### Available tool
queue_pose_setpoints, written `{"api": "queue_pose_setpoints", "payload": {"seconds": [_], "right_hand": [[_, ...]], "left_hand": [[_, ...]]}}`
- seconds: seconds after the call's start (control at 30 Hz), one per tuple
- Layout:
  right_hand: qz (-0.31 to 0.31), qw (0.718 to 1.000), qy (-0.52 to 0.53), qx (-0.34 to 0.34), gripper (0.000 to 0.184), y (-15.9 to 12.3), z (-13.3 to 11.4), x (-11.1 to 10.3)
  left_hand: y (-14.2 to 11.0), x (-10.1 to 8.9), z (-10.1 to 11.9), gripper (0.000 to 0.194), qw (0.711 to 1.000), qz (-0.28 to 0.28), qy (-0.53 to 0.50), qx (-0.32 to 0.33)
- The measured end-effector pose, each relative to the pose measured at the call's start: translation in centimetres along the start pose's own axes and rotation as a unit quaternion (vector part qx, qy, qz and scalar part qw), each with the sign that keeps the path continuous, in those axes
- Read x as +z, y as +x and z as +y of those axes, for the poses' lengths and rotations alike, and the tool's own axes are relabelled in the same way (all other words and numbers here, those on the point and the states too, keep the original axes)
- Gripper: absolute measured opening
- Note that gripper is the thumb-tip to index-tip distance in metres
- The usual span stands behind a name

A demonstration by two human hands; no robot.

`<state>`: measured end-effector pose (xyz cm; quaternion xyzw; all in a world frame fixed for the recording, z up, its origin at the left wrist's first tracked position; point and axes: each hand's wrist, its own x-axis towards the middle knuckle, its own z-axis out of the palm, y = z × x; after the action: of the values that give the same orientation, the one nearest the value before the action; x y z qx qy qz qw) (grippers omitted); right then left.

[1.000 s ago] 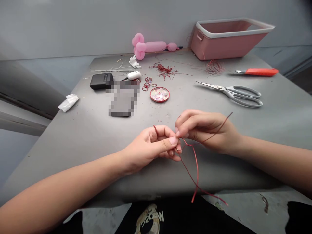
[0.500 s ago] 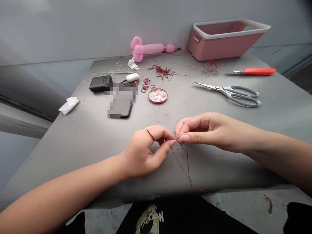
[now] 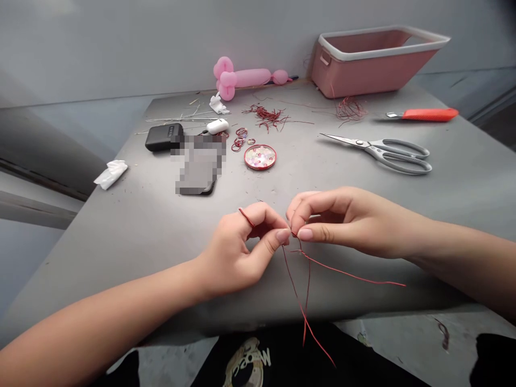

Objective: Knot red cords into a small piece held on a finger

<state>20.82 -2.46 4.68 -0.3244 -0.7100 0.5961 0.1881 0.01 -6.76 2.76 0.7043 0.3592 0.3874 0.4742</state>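
Observation:
Thin dark red cord runs between my two hands at the front of the table, its loose ends trailing right and down past the table edge. My left hand is closed, thumb and forefinger pinching the cord; a red cord ring sits round one of its fingers. Close beside it, my right hand pinches the same cord between thumb and fingertips. A small twist or knot shows just below the fingertips. Exactly what lies inside the pinches is hidden.
Beyond my hands are a round dish of beads, cord rings, cord scraps and a phone. Scissors and a red-handled cutter lie right. A pink bin and balloon stand at the back.
The loose cord ends have swung: one now stretches farther right, and others hang lower over the table edge. Both hands keep their pinch in nearly the same place.

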Motion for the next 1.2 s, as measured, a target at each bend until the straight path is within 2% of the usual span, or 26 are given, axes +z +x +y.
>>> {"api": "queue_pose_setpoints", "payload": {"seconds": [0.1,0.2,0.33,0.5,0.6,0.7,0.87,1.1,1.17,1.2], "right_hand": [[0.025,0.997,-0.011,-0.066,0.013,-0.2,0.1,0.5],[0.038,0.994,0.0,-0.099,0.009,-0.2,0.1,1.0],[0.03,0.994,0.063,-0.082,0.011,0.0,0.3,1.2],[0.004,0.992,0.116,-0.047,0.014,0.3,0.8,1.3],[0.022,0.995,0.062,-0.081,0.012,0.2,0.9,1.3],[0.059,0.988,-0.046,-0.134,0.01,0.0,1.0,1.3],[0.099,0.937,-0.223,-0.249,0.01,-0.3,0.5,1.3],[0.036,0.865,-0.365,-0.342,0.018,-1.4,0.5,0.9],[0.052,0.861,-0.364,-0.351,0.018,-1.5,0.6,0.6],[0.084,0.867,-0.355,-0.34,0.017,-1.5,0.5,0.4]], "left_hand": [[0.0,0.0,0.3,0.011,0.997,0.003,-0.062,-0.051],[0.0,0.1,0.7,0.015,0.986,0.004,-0.132,-0.107],[0.1,0.3,0.7,0.018,0.972,0.004,-0.191,-0.135],[0.1,0.4,0.4,0.016,0.973,0.006,-0.188,-0.131],[0.2,0.4,0.4,0.016,0.966,0.0,-0.209,-0.153],[0.4,0.3,0.5,0.019,0.956,-0.019,-0.227,-0.185],[0.7,-0.1,0.5,0.024,0.945,-0.041,-0.226,-0.234],[1.2,-0.4,0.6,0.03,0.919,-0.148,-0.235,-0.28],[1.0,-0.3,0.7,0.025,0.93,-0.137,-0.209,-0.27],[0.9,-0.2,0.7,0.023,0.942,-0.112,-0.188,-0.253]]}}
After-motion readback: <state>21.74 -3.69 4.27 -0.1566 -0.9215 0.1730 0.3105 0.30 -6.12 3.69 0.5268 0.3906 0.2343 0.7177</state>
